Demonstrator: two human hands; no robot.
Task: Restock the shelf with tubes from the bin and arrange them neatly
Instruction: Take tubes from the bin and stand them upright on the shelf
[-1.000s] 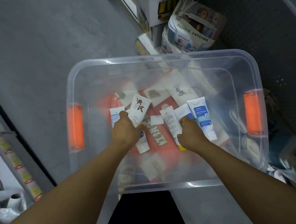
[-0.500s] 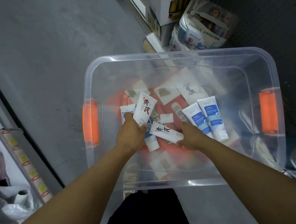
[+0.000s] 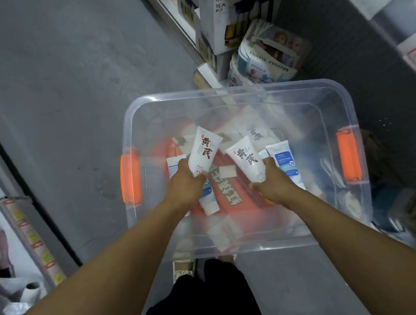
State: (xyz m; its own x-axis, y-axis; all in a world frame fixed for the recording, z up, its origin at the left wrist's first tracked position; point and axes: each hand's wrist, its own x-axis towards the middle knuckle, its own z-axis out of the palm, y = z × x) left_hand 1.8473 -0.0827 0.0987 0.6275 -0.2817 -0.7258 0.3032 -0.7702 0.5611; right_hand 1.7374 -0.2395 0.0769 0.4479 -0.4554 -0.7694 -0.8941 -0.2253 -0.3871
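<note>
White tubes stand gripped in each hand.

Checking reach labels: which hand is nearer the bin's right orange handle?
Right. The right hand grips a white tube inside the bin, on the side of the right orange handle. The left hand holds another tube further over, toward the opposite handle.

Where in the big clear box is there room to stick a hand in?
The bin looks bare along its far wall and beside the right orange handle. The middle is crowded: the left hand and right hand each grip a white tube above blue-labelled tubes.
</note>
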